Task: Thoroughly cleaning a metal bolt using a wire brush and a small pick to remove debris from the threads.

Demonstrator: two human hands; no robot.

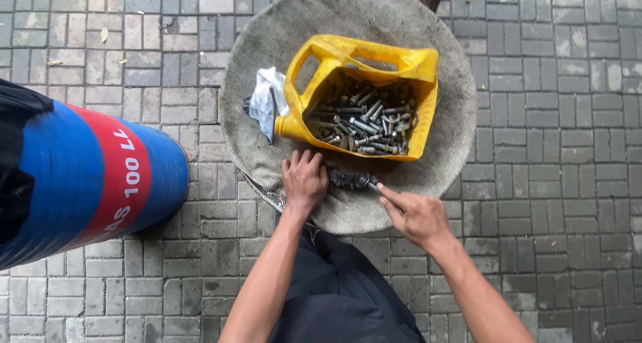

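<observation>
**Wire brush worked at the near edge of a cloth-covered round stand**

On a round stand covered with grey sacking (428, 176), set on a paved floor of grey blocks (555, 182), a wire brush (352, 180) is held between two bare hands. The brush lies at the near edge of the sacking, just in front of a yellow cut-open jerrycan (297, 126).

The left hand (304, 181) is pressed palm-down on the sacking, its fingers curled together over the left end of the dark bristles; whether something small is pinned under that grip cannot be told, since the palm hides it. The right hand (418, 216) is closed around the handle of the brush, the thumb and forefinger stretched along it toward the bristles, so that its grip is shut fully on the handle.

The jerrycan lies on its side with one wall cut away, its handle at the upper left and its capped spout toward the left. It is filled with grey metal bolts and nuts (364, 122), heaped loosely. A crumpled white rag (266, 99) is tucked against the left side of the jerrycan, touching it.

To the left, well apart from the stand, a blue drum with a red band (100, 176) lies tilted on the paving. Dark trousers (341, 296) are seen between the forearms at the bottom. A few dry leaves (103, 33) are scattered on the blocks at the upper left.
</observation>
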